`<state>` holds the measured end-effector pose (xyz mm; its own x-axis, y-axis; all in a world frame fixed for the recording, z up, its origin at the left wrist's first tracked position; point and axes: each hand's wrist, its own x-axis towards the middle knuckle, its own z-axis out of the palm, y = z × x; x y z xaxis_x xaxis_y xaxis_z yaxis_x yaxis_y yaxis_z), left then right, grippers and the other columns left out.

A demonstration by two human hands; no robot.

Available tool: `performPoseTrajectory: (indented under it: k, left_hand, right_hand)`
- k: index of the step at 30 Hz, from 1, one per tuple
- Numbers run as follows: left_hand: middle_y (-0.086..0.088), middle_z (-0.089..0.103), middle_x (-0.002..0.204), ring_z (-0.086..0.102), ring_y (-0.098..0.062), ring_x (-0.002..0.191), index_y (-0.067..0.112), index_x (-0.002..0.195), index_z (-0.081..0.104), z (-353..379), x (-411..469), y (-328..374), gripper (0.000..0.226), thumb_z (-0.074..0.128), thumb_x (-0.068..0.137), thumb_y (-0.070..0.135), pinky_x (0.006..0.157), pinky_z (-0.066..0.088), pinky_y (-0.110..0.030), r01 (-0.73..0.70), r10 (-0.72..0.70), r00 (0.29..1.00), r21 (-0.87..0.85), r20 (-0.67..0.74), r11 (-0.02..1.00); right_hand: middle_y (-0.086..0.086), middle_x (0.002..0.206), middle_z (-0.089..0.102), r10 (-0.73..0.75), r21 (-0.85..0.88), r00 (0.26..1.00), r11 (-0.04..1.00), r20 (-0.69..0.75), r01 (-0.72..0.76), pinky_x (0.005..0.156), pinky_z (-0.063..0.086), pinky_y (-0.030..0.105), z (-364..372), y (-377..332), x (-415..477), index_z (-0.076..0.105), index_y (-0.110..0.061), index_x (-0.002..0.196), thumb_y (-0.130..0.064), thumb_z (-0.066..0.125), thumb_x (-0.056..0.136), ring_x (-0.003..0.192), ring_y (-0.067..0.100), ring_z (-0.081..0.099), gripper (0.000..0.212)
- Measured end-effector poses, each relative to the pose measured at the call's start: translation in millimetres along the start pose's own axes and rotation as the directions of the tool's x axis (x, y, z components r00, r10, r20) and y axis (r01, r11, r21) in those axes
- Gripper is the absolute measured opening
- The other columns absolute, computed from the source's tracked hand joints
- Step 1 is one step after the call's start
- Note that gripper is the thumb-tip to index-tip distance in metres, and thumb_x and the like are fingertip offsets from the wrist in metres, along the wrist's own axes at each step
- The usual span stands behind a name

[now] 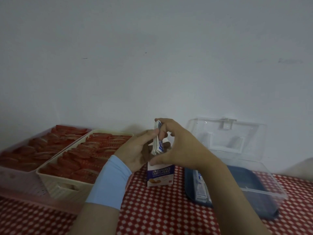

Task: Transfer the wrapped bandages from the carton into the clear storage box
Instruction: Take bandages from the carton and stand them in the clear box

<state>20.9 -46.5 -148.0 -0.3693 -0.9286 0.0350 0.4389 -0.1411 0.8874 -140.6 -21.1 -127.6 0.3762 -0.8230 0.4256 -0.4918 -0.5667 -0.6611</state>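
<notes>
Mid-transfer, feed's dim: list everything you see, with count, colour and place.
carton: one, white and purple, centre of cloth, open
held bandages: one stack, white and blue, above carton
storage box: one, clear with blue base, right, lid up
boxed bandages: a few, white and blue, box's left end
basket: one, cream, left, red packets inside
tray: one, pink, far left, red packets inside
tablecloth: one, red-white check, under everything
wristband: one, light blue, left wrist
left hand: grips held bandages
right hand: pinches top of held bandages
</notes>
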Motion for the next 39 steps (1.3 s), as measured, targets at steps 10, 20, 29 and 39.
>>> performPoseTrajectory:
  k: [10, 20, 29, 39]
  left_hand:
    - [-0.011, 0.07, 0.085, 0.071, -0.021, 0.075, 0.003, 0.094, 0.067, 0.3, -1.9, -3.3, 0.028, 0.066, 0.083, 0.028, 0.061, 0.058, -0.029, -0.012, 0.01, 0.999, 0.046, 0.053, 0.999]
    - [-0.017, 0.072, 0.084, 0.073, -0.023, 0.074, -0.004, 0.107, 0.064, 9.6, -11.2, -4.8, 0.033, 0.06, 0.083, 0.019, 0.062, 0.059, -0.03, 0.019, -0.041, 0.986, 0.137, 0.159, 0.99]
    - [-0.014, 0.074, 0.087, 0.073, -0.017, 0.07, -0.001, 0.101, 0.062, 49.4, -18.8, -11.6, 0.014, 0.061, 0.092, 0.009, 0.059, 0.056, -0.024, 0.058, -0.09, 0.991, 0.293, 0.095, 0.954]
    - [0.006, 0.075, 0.081, 0.07, -0.005, 0.072, 0.024, 0.087, 0.073, 89.7, -13.6, -28.2, 0.011, 0.08, 0.079, 0.019, 0.069, 0.056, -0.019, -0.144, 0.282, 0.959, 0.838, -0.013, 0.526]
  right_hand:
    - [-0.013, 0.102, 0.056, -0.058, -0.059, 0.998, 0.997, -0.027, 0.057, 0.072, 0.053, 0.018, 6.6, 5.6, 2.0, 0.049, -0.017, 0.078, -0.027, 0.097, 0.054, 0.089, -0.001, 0.057, 0.055]
    - [0.002, 0.099, 0.072, 0.162, 0.331, 0.987, 0.932, -0.01, -0.15, 0.084, 0.056, 0.027, -18.9, 10.8, -11.3, 0.059, -0.018, 0.126, -0.008, 0.059, 0.098, 0.089, 0.014, 0.07, 0.03]
    - [0.005, 0.073, 0.073, 0.275, 0.266, 0.961, 0.929, -0.024, -0.259, 0.068, 0.052, 0.019, -59.3, 5.8, -41.2, 0.076, -0.002, 0.087, -0.001, 0.072, 0.087, 0.067, 0.011, 0.063, 0.004]
    - [0.001, 0.073, 0.072, 0.449, 0.218, 0.888, 0.88, -0.098, -0.421, 0.067, 0.055, 0.024, -99.4, 11.4, -59.4, 0.078, -0.014, 0.091, -0.011, 0.076, 0.086, 0.064, 0.008, 0.062, 0.006]
